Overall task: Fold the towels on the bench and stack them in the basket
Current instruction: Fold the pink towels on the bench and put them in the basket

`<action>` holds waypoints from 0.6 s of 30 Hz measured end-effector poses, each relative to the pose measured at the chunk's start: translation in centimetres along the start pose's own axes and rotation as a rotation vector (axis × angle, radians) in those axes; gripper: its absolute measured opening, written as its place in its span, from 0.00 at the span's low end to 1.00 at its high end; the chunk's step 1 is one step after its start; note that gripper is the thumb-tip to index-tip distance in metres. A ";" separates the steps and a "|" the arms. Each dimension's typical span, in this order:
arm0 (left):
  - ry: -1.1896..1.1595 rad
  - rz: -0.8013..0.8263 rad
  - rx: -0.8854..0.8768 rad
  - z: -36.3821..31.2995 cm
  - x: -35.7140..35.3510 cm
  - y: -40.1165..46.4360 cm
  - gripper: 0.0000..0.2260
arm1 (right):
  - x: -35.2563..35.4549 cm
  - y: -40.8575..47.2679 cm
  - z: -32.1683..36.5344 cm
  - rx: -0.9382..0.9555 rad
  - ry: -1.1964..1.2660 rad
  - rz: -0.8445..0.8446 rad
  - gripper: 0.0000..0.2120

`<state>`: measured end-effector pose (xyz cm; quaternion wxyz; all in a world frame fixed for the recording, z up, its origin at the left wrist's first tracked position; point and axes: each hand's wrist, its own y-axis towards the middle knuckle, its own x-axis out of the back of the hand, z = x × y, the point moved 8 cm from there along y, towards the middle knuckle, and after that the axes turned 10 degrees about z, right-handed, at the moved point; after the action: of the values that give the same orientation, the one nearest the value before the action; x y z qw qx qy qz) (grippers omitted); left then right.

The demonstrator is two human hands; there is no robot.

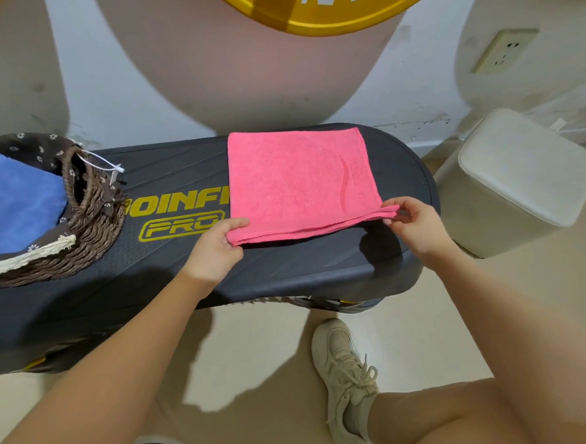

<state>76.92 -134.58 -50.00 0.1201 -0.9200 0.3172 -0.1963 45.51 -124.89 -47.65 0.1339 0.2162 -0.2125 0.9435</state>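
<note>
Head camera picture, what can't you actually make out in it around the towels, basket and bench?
- Basket: cut off by the left edge; anything under the blue towel is hidden.
- Bench: lettering partly covered by the pink towel and basket.
- Pink towel: woven lettering too small to read; layer count unclear.
- Left hand and right hand: fingertips under the towel edge hidden.
- Yellow sign: cut off at top.

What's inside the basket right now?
The basket at the bench's left end holds a blue towel, lying flat against its flowered lining. Anything under that towel is covered, and the basket's left part runs out of frame.
</note>
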 end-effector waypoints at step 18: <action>0.057 0.156 0.041 0.0 0.1 -0.1 0.09 | -0.1 -1.0 -2.3 -0.368 -0.010 0.498 0.14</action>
<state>77.01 -134.53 -49.92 0.1447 -0.8838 0.3872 -0.2190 45.14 -122.92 -49.22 -0.0653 0.1343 -0.4269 0.8919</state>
